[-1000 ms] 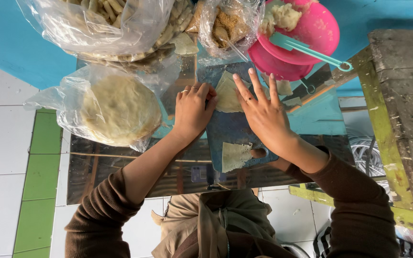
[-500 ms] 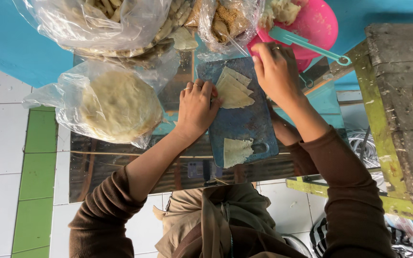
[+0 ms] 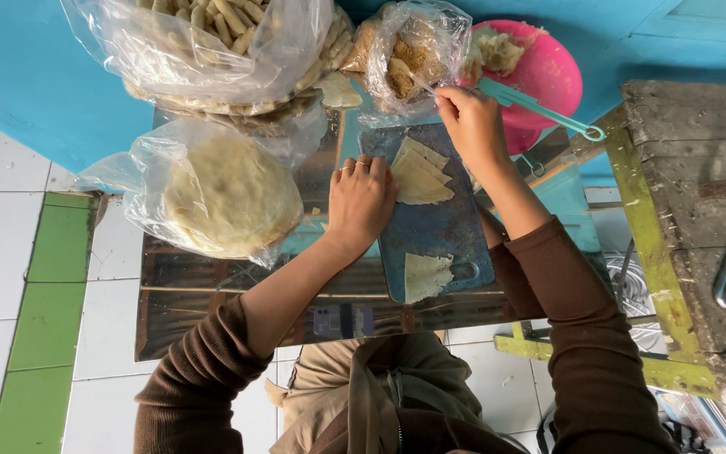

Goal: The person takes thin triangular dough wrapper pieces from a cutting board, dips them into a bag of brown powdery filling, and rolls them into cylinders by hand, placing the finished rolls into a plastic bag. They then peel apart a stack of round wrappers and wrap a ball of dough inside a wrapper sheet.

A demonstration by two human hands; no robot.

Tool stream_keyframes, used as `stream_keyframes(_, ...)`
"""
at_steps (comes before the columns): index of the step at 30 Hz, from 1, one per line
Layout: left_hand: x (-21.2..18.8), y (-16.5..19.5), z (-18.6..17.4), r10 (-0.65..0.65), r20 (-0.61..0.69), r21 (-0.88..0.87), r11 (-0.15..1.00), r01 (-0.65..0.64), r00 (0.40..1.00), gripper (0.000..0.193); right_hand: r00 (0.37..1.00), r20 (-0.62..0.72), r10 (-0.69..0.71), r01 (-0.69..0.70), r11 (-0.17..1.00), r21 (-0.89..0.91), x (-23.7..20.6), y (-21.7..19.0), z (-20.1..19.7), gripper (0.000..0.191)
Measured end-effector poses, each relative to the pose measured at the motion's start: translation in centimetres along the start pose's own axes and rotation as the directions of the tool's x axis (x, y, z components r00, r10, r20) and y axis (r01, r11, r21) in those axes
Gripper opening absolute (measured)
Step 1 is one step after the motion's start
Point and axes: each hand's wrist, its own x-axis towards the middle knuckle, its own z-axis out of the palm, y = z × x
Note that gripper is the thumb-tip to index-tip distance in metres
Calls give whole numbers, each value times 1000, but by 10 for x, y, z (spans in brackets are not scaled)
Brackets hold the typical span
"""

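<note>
A metal worktop point(image 3: 212, 294) was seen against a blue wall; the left hand point(image 3: 363, 197) was laid flat beside dough wrappers point(image 3: 418, 176) at the blue cutting board's point(image 3: 439, 231) far edge; the right hand point(image 3: 472, 122) was pinched on a thin utensil point(image 3: 420, 84) in a filling bag point(image 3: 409, 59).

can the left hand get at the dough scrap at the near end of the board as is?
Probably yes. The left hand rests at the board's left edge beside the wrappers; the scrap lies bare nearer the body, nothing on top or in between. The right hand is up by the bag, clear of it.
</note>
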Motion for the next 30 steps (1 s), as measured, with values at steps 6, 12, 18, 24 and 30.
stream_keyframes(6, 8, -17, -7, 15, -3, -29, 999, -16, 1000, 17, 995, -40, 93, -92, 995, 30, 16, -8, 10, 12)
stream_keyframes(12, 17, -23, -8, 32, -21, -91, 995, -34, 999, 14, 981, -112, -159, 142, 979, -147, 30, -6, 13, 13)
stream_keyframes(18, 27, -18, -2, 41, -45, -159, 986, -48, 998, 14, 960, 80, 268, -279, 935, 219, 43, -9, 28, 15)
stream_keyframes(24, 33, -16, 8, 16, 5, -194, 981, -14, 1000, 26, 916, 78, 394, -393, 837, 382, 47, 12, 19, 18)
stream_keyframes(30, 37, -27, 13, 4, 19, -193, 981, -1, 1000, 31, 845, 184, 501, -506, 644, 573, 45, 22, 19, 20)
